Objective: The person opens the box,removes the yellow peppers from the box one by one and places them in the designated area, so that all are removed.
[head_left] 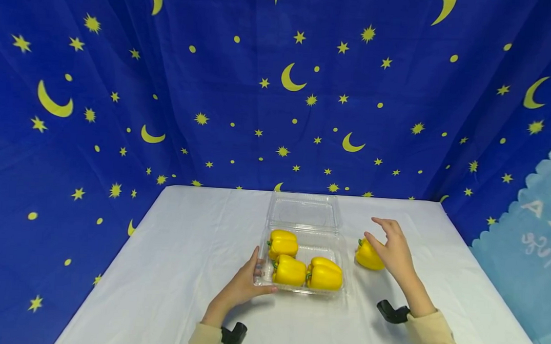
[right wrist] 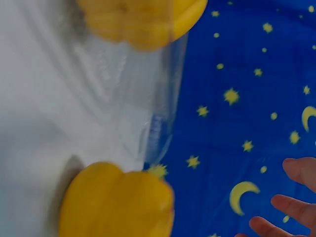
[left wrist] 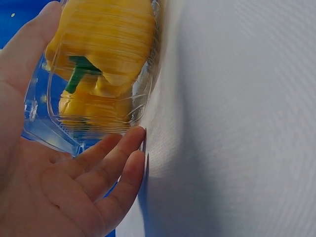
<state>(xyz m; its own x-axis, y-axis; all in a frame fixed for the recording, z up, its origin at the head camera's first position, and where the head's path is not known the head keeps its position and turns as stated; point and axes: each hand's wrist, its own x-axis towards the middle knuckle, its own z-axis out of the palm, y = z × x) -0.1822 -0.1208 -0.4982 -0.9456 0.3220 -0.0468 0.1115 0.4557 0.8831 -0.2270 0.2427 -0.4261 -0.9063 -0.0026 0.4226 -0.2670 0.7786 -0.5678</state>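
A clear plastic clamshell container [head_left: 315,250] stands on the table with its lid [head_left: 303,211] folded back. Inside are three yellow bell peppers: one at back left [head_left: 283,243], one at front left [head_left: 289,271], one at front right [head_left: 325,274]. My left hand [head_left: 243,283] rests against the container's front left corner, thumb along the front rim and fairly straight fingers at the side. To the right of the container lies another yellow bell pepper [head_left: 369,255]. My right hand [head_left: 394,251] is spread above it, partly covering it in the head view, with nothing in its fingers.
White cloth covers the table [head_left: 180,239]. A blue curtain [head_left: 242,88] with yellow moons and stars hangs behind and at the sides. Light blue fabric with white letters [head_left: 540,245] hangs at the right. Each wrist carries a black camera mount, such as the left one [head_left: 234,335].
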